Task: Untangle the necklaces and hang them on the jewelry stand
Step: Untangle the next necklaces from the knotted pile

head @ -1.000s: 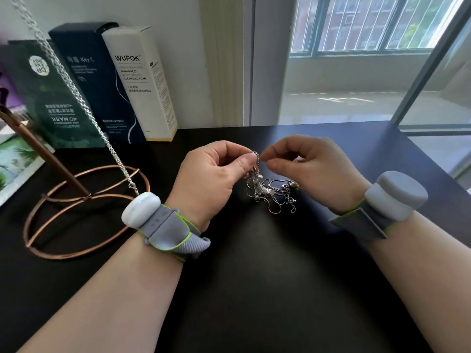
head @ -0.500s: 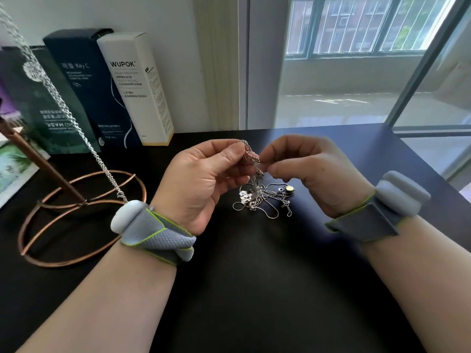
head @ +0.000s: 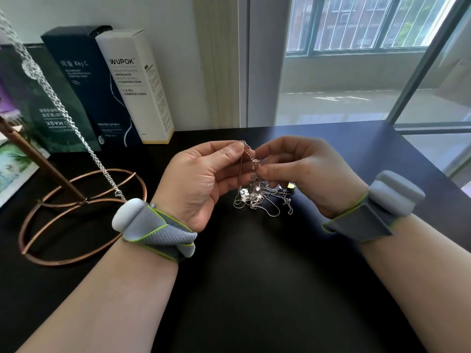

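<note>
A tangle of thin silver necklaces hangs just above the black table between my hands. My left hand pinches a beaded chain at its top between thumb and fingertips. My right hand pinches the same strands a little lower, its fingers curled in toward the left hand. The copper jewelry stand sits at the left, its round wire base on the table and its stem running up to the left edge. A thick silver chain hangs on it and slants down to near my left wristband.
Three upright cosmetic boxes line the wall at the back left, and a printed card lies at the left edge. A window fills the right background. The table's right edge runs diagonally past my right wrist.
Both hands have lifted the tangle slightly and drawn closer together. My left hand has rolled palm-up, and the right fingers now pinch the strands beside it.
</note>
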Available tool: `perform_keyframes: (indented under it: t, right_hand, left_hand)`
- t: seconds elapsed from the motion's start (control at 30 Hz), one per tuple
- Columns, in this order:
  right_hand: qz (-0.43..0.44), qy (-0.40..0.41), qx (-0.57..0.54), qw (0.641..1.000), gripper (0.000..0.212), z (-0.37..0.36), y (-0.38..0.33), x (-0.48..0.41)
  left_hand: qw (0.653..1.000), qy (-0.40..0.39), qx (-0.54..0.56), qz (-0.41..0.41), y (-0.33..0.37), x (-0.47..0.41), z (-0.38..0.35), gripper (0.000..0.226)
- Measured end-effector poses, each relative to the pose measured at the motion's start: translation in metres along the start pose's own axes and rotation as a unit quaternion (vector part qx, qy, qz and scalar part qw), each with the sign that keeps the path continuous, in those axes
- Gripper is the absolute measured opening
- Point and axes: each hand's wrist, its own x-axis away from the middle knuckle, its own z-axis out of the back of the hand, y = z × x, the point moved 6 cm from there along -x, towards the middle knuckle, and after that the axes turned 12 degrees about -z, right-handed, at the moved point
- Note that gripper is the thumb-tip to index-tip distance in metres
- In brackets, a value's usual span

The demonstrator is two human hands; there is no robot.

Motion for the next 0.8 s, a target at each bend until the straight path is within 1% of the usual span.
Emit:
perform_keyframes:
  t: [0.23, 0.3, 0.37, 0.43, 0.5, 0.6, 0.7, 0.8]
  right_hand:
    - [0.002, -0.003, 0.016, 1.000, 0.020, 0.004, 0.000, 0.002]
    - [0.006, -0.003, 0.010, 1.000, 0.020, 0.008, -0.002, 0.002]
    - [0.011, -0.002, 0.016, 1.000, 0.022, 0.012, -0.004, 0.002]
    - [0.010, -0.006, 0.042, 0.999, 0.024, 0.015, -0.005, 0.001]
    - [0.000, -0.016, 0.088, 0.996, 0.025, 0.016, -0.004, 0.000]
    - [-0.008, -0.043, 0.155, 0.987, 0.023, 0.018, -0.004, 0.001]
    - [-0.008, -0.077, 0.171, 0.982, 0.022, 0.020, -0.006, 0.005]
    - [-0.008, -0.101, 0.176, 0.979, 0.023, 0.018, -0.005, 0.005]
  left_hand:
    - [1.000, 0.013, -0.025, -0.010, 0.001, 0.000, 0.004, 0.007]
    - [0.999, 0.014, -0.046, -0.020, 0.002, 0.000, 0.005, 0.006]
    - [0.995, 0.015, -0.089, -0.035, 0.003, 0.001, 0.007, 0.003]
    - [0.986, 0.010, -0.156, -0.059, 0.004, 0.001, 0.008, 0.001]
    - [0.974, 0.002, -0.212, -0.076, 0.004, 0.002, 0.008, 0.005]
    - [0.965, -0.011, -0.249, -0.084, 0.002, 0.002, 0.011, 0.007]
    - [0.951, -0.018, -0.295, -0.091, 0.001, 0.001, 0.012, 0.009]
    - [0.919, -0.034, -0.377, -0.111, 0.001, 0.001, 0.011, 0.014]
